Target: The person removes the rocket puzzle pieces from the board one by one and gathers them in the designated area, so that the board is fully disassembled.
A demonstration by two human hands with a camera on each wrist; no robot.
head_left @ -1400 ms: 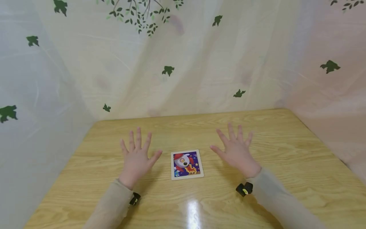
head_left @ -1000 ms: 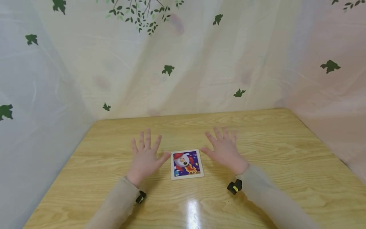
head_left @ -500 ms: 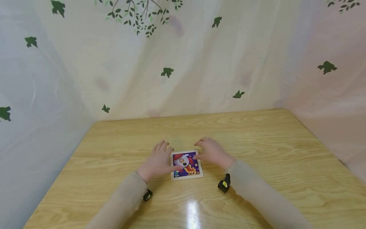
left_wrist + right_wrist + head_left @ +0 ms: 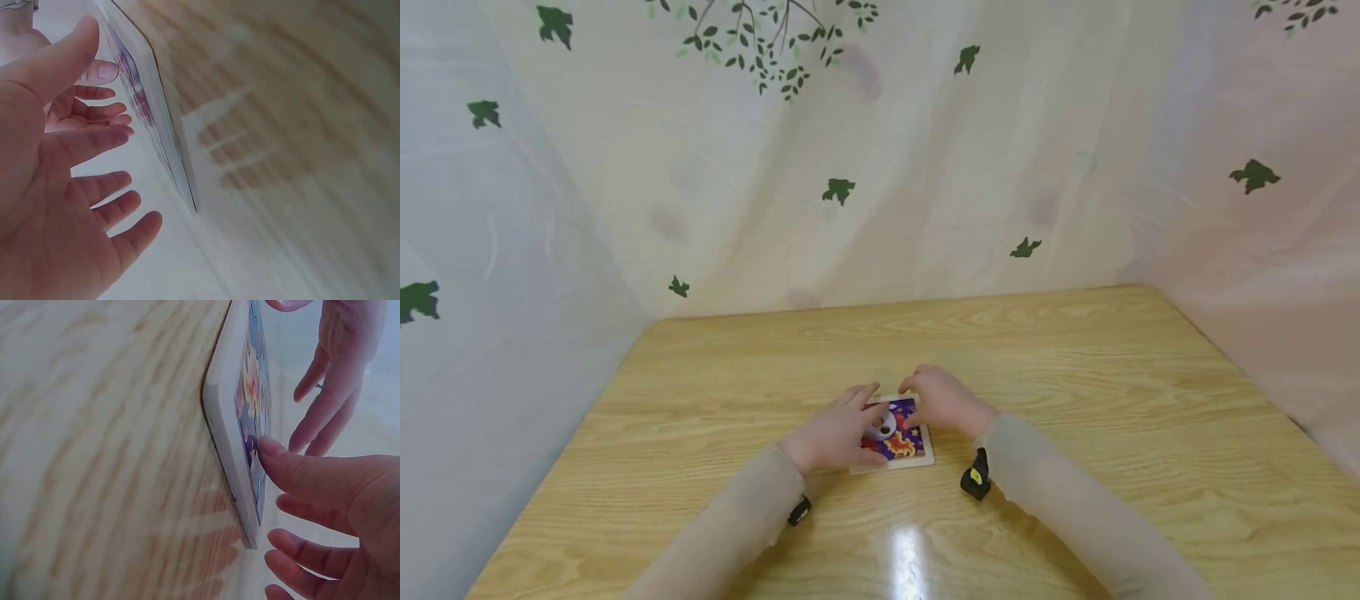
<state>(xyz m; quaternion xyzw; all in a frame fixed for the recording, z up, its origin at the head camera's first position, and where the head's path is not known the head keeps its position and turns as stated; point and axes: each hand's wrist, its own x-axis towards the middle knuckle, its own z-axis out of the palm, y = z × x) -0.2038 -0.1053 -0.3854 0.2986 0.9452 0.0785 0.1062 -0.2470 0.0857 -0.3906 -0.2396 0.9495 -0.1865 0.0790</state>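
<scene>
A small square picture puzzle (image 4: pixel 901 446) with a pale frame lies flat on the wooden table, showing a rocket with flames on dark blue. Thin seams cross its picture in the right wrist view. My left hand (image 4: pixel 829 435) hovers over its left side, fingers spread and slightly bent, covering part of the picture. From the right, my right hand (image 4: pixel 946 402) reaches over the far right corner with loosely bent fingers. In the right wrist view its thumb (image 4: pixel 294 469) has its tip right at the picture's surface. Neither hand grips the puzzle.
The wooden table (image 4: pixel 700 383) stretches around the puzzle on all sides. A pale curtain (image 4: pixel 925 167) with green leaf prints hangs behind and at both sides. Black wrist cameras sit under the sleeves, one at the right wrist (image 4: pixel 976 477).
Both hands have come inward from either side, from beside the puzzle to over it. Their spread fingers have bent. The puzzle has stayed in place.
</scene>
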